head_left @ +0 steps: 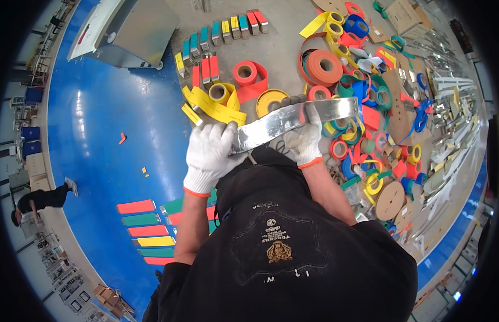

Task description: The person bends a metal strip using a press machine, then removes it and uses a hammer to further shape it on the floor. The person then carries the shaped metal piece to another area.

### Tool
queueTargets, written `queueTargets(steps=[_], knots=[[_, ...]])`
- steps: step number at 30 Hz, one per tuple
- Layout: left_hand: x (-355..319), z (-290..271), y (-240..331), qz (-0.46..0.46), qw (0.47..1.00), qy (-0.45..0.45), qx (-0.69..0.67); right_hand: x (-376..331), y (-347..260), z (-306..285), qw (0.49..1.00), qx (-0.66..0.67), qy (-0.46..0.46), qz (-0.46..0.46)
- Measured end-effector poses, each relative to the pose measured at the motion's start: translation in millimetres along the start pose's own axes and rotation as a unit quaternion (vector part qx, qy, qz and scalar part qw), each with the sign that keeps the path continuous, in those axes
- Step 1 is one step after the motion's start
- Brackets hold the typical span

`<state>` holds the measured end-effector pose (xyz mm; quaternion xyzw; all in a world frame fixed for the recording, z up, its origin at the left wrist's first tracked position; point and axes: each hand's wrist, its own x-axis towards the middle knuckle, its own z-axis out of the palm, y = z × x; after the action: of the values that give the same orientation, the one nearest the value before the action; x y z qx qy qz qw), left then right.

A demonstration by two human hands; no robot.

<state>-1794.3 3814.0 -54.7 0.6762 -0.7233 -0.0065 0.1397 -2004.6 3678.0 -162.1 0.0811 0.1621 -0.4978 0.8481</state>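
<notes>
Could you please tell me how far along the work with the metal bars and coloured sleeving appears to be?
Done, it seems: short bars already sleeved in colour lie in a row, and more sit lower left. In hand: the left hand and right hand, both gloved, grip a bare shiny metal bar. Likely left: bare metal pieces at right, with tubing rolls spread beside them.

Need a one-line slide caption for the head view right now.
Two white-gloved hands, left and right, grip a shiny metal bar above a floor strewn with coloured tape rolls.
</notes>
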Motion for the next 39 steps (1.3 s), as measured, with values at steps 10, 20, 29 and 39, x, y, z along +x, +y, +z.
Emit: queueTargets(steps=[10,20,29,39], knots=[[244.7,45.0,-117.2,-0.252,0.847,0.157,-0.441,225.6,-82.1,141.3,0.981,-0.054,-0.145,-0.119],[593.6,145.9,-267.7,-0.307,0.653,0.150,-0.676,573.9,-181.4,260.5,0.979,-0.139,-0.089,-0.121],[861.1,113.9,-367.7,-0.301,0.496,0.152,-0.800,819.9,-246.1,392.7,0.991,-0.059,-0.069,-0.103],[1154.1,208.0,-498.6,-0.169,0.362,0.238,-0.885,1182.5,-318.7,498.7,0.991,-0.075,-0.107,-0.024]])
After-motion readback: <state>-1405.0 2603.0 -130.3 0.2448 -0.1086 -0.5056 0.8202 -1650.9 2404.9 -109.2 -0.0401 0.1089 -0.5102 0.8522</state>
